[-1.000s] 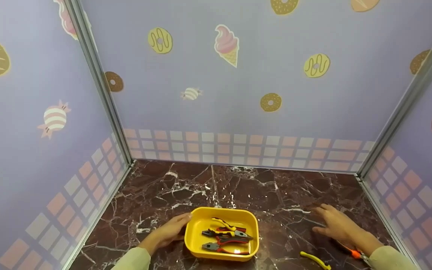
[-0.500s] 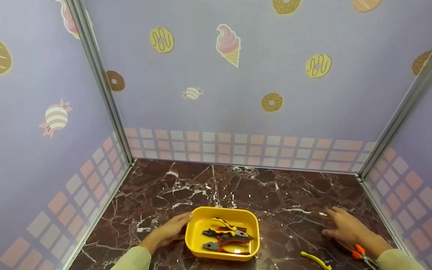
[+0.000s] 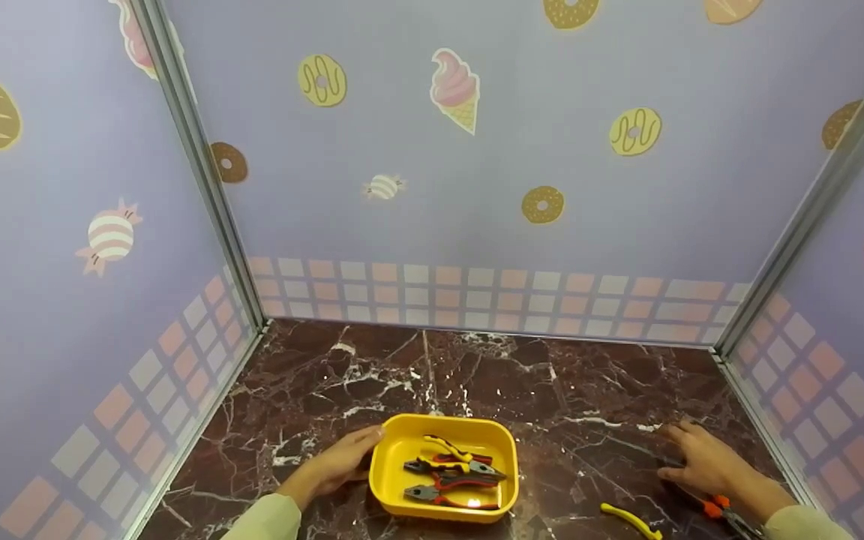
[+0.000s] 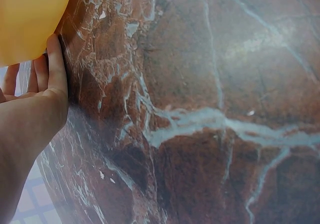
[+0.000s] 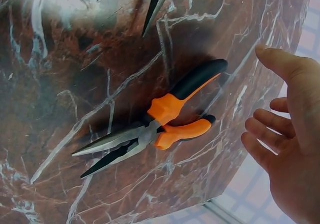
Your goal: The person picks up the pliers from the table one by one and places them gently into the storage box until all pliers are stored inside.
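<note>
A person's left hand [image 3: 334,465] rests flat against the left wall of a yellow tray [image 3: 385,480] on a dark red marble tabletop [image 3: 477,375], fingers straight and relaxed rather than curled round the rim; the left wrist view shows the fingertips [image 4: 54,48] touching the tray's rounded side. Inside the tray lie three pairs of pliers: one with yellow-and-black handles [image 3: 447,448] at the far side, one with red-and-black handles [image 3: 458,469] in the middle, and another red-handled pair [image 3: 439,496] at the near side, the three lying close together and partly overlapping.

Well to the right of the tray, the person's right hand [image 3: 706,465] hovers low over the marble with fingers spread and loose, grasping nothing. Just near of it, by the right near corner of the tabletop, lie orange-and-black long-nose pliers [image 5: 155,129], flat on the stone with their tips pointing away from the hand and their handles slightly parted; the right wrist view shows the hand beside them and apart, not touching. A yellow-handled tool [image 3: 631,520] lies on the marble between the tray and the orange pliers, at the near edge. Lilac walls [image 3: 439,187] printed with doughnuts, sweets and an ice-cream cone enclose the tabletop on three sides.
</note>
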Action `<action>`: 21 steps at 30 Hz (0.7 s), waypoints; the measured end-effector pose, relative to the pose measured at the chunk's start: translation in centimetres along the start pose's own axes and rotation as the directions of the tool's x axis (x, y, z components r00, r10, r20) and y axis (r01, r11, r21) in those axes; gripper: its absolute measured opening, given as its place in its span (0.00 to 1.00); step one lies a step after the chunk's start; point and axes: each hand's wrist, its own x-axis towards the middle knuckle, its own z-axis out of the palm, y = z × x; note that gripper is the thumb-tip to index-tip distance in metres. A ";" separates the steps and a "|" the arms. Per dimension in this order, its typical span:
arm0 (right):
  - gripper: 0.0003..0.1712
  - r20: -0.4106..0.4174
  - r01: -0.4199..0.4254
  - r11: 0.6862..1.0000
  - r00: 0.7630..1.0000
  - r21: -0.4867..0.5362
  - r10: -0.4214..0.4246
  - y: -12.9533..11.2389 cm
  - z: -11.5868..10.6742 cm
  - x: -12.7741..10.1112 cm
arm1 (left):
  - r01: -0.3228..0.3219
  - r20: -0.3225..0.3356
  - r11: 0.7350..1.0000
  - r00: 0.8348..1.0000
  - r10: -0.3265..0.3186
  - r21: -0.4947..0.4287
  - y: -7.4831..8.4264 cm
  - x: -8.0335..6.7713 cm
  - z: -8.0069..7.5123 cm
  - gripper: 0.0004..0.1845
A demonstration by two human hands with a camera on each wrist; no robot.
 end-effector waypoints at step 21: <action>0.44 0.065 -0.066 0.996 0.996 0.062 0.062 2.1 1.0 -1.1 | 0.018 0.000 1.000 1.000 -0.018 -0.001 0.0 0.2 0.0 0.37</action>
